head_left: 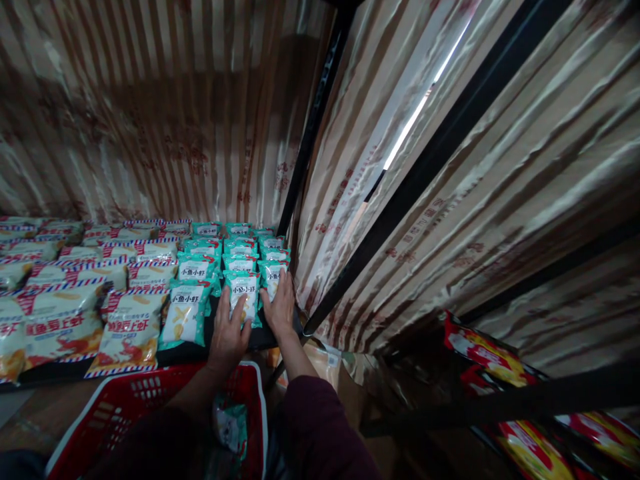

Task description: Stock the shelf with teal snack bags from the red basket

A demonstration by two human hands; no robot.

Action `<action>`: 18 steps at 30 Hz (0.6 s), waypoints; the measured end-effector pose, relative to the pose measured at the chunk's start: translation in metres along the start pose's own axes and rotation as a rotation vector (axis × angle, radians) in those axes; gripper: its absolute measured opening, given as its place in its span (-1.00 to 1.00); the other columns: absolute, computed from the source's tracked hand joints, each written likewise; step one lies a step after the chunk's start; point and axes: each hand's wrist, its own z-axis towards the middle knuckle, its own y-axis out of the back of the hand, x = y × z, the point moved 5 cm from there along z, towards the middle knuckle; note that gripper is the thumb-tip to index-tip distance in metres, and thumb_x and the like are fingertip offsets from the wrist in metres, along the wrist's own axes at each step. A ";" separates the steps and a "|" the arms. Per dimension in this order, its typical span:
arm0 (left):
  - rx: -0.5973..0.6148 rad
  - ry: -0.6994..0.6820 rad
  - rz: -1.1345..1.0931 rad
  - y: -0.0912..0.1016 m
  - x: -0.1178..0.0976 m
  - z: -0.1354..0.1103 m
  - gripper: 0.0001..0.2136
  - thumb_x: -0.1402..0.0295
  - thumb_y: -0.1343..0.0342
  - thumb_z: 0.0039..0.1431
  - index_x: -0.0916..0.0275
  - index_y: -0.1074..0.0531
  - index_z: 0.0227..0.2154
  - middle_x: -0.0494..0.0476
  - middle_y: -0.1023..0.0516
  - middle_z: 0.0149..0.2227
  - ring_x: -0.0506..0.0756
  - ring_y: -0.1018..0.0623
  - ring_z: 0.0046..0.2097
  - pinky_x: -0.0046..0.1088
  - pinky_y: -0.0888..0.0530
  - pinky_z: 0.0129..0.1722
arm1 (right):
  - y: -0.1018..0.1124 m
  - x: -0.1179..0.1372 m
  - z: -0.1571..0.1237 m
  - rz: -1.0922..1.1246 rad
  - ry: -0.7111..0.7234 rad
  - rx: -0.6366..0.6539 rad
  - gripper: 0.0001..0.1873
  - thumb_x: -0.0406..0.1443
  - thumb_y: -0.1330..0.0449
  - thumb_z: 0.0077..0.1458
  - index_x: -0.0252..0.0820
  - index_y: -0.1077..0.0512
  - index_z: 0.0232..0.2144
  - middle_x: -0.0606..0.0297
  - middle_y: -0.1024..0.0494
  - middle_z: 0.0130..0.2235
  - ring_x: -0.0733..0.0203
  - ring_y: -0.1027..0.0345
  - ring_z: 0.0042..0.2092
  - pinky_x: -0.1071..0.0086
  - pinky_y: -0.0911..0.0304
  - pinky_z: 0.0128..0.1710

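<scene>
Small teal-and-white snack bags [193,269] stand in three columns on a dark shelf. My left hand [227,337] lies against the front bag of the middle column [243,288], its fingers apart across the lower left of the pack. Around the right column's front bag [271,275] is my right hand [281,307], with fingers stretched up along its right side and the thumb near its lower left. Neither hand is closed round a bag. The red basket [264,407] with a white rim is below my forearms, and a teal bag [233,427] lies inside it.
Larger cream-coloured snack bags [131,327] fill the shelf to the left in rows. A black metal post [320,303] stands at the shelf's right end. Pleated printed sheeting [200,120] hangs behind. Red-and-yellow packs [493,350] are at lower right.
</scene>
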 end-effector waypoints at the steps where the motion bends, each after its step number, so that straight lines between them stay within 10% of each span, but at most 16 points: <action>1: 0.005 0.003 -0.006 0.000 0.000 0.001 -0.56 0.42 0.03 0.17 0.32 -0.21 0.12 0.39 0.16 0.32 0.34 -0.04 0.29 -0.05 -0.23 0.14 | -0.001 0.000 0.000 -0.006 -0.005 0.003 -0.27 -0.15 -0.01 0.16 -0.29 0.14 0.27 -0.09 -0.05 0.26 -0.02 0.08 0.27 0.07 -0.10 0.10; 18: 0.039 0.050 0.016 0.000 0.001 0.002 -0.49 0.39 -0.02 0.15 0.19 -0.17 0.18 0.28 0.29 0.35 0.38 -0.01 0.30 -0.01 -0.20 0.16 | -0.002 0.004 0.005 -0.020 -0.033 0.033 -0.14 -0.12 -0.08 0.10 -0.24 0.26 0.29 -0.14 0.14 0.31 -0.11 0.21 0.31 -0.02 0.00 0.14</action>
